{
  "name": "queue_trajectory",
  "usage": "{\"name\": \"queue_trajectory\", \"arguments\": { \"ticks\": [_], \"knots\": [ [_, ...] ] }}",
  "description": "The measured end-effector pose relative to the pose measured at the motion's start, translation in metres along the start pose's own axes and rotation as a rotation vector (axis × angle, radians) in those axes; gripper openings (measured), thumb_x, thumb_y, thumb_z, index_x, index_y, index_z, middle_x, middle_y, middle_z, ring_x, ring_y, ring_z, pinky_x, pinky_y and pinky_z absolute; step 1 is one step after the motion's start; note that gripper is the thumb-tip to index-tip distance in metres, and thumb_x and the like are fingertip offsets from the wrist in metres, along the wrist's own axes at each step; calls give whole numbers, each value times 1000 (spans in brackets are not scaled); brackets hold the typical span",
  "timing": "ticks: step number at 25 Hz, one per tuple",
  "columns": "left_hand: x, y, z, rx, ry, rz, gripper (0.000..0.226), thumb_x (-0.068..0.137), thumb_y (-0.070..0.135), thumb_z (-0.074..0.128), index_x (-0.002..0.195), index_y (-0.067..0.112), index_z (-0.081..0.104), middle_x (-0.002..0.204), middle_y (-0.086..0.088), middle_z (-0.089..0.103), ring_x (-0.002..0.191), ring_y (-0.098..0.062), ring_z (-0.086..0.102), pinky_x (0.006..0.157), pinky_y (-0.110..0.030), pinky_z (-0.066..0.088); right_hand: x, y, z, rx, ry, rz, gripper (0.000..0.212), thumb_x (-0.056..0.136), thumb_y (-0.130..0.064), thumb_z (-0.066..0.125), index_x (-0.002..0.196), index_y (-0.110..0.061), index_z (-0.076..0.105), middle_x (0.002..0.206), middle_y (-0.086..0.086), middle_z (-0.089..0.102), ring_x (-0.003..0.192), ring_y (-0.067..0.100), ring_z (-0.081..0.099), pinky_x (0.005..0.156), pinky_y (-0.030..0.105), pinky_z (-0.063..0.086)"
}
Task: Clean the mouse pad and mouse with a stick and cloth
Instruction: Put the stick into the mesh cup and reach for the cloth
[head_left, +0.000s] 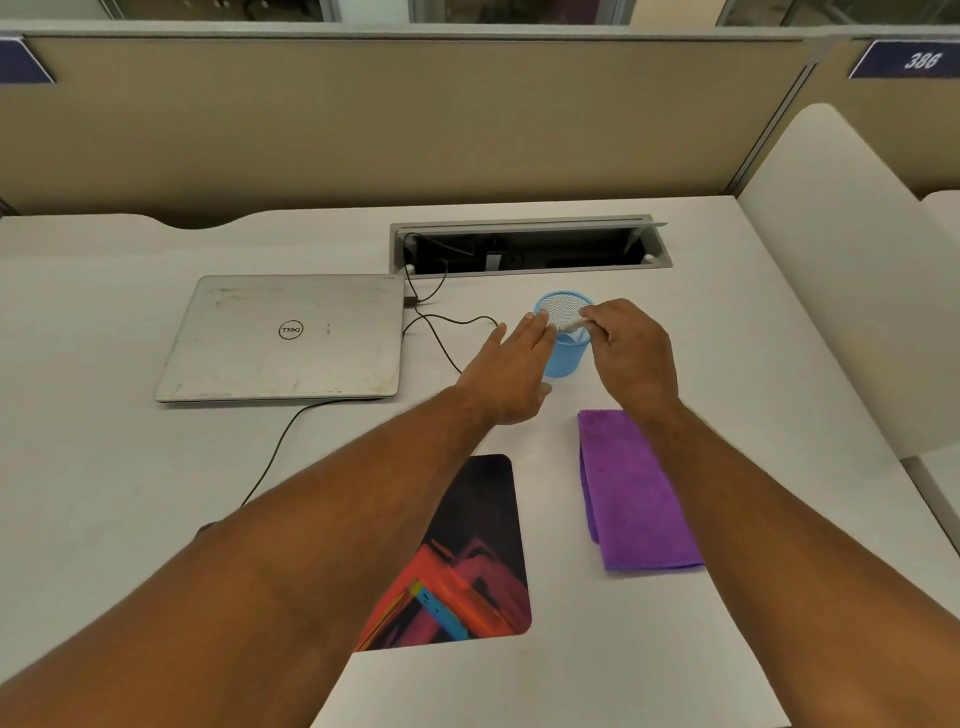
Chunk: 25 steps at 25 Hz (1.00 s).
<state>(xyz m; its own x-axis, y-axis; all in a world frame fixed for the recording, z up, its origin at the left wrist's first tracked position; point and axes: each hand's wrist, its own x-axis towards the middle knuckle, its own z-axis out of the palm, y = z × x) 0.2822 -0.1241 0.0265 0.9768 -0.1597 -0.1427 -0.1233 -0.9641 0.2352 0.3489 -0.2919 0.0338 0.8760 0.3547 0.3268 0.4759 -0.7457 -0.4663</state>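
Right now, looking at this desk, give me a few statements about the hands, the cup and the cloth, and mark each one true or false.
1. The right hand pinches a pale stick over the blue mesh cup. True.
2. The left hand grips the purple cloth. False: its fingers lie straight beside the cup, and the cloth lies folded on the desk.
3. The laptop is open. False: its lid is shut.
4. The mouse pad lies left of the cloth. True.
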Motion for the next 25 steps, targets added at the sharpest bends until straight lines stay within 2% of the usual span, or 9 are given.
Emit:
{"name": "queue_trajectory", "arguments": {
  "ticks": [9,12,15,17,20,22,23,25],
  "knots": [
    [1,-4,6,4,-37,7,85,101,38,53,160,13,-3,167,-7,-11,154,-23,-8,123,-46,3,-9,7,8,-75,-46,-27,32,96,-15,67,124,0,70,122,19,71,110,34,67,99,41,52],
    [1,-4,5,16,-39,9,84,102,41,50,160,13,-4,167,-7,-12,154,-23,-9,124,-47,2,-12,8,8,-118,-78,-38,32,95,-15,67,125,-3,70,127,18,68,115,33,63,99,39,51],
    [-1,-3,4,9,-35,11,84,102,46,47,160,13,-4,167,-7,-13,154,-23,-10,124,-48,2,-14,6,3,-188,-92,-47,39,94,-8,68,133,-7,65,142,15,58,128,33,54,103,41,49],
    [-4,-4,2,-17,-22,10,84,102,47,47,160,14,-5,167,-7,-12,154,-22,-9,124,-47,2,-17,6,-3,-176,-78,2,48,93,-2,66,140,-9,59,149,12,51,136,30,47,107,41,45],
    [-15,-11,0,-72,42,-4,82,102,44,48,160,15,-2,167,-5,-10,154,-20,-7,122,-42,0,-32,13,-14,-88,111,109,48,91,2,63,137,-9,59,143,10,52,131,27,50,105,45,48],
    [-29,-18,0,-101,74,-28,79,103,43,47,160,16,0,167,-2,-9,154,-17,-6,122,-38,0,-54,19,-16,-11,202,253,42,92,-7,65,134,-11,58,137,10,51,126,28,51,102,47,48],
    [-38,-22,1,-115,81,-38,78,103,42,47,160,17,0,167,-2,-9,154,-16,-5,122,-37,0,-67,22,-15,7,194,337,42,93,-13,67,134,-12,58,137,10,50,126,29,50,103,47,47],
    [-60,-30,3,-152,88,-50,77,104,40,47,160,17,1,167,-1,-9,154,-15,-6,122,-36,0,-95,24,-8,-28,77,485,53,92,-31,71,138,-13,54,141,12,46,130,33,47,106,50,43]
  ]
}}
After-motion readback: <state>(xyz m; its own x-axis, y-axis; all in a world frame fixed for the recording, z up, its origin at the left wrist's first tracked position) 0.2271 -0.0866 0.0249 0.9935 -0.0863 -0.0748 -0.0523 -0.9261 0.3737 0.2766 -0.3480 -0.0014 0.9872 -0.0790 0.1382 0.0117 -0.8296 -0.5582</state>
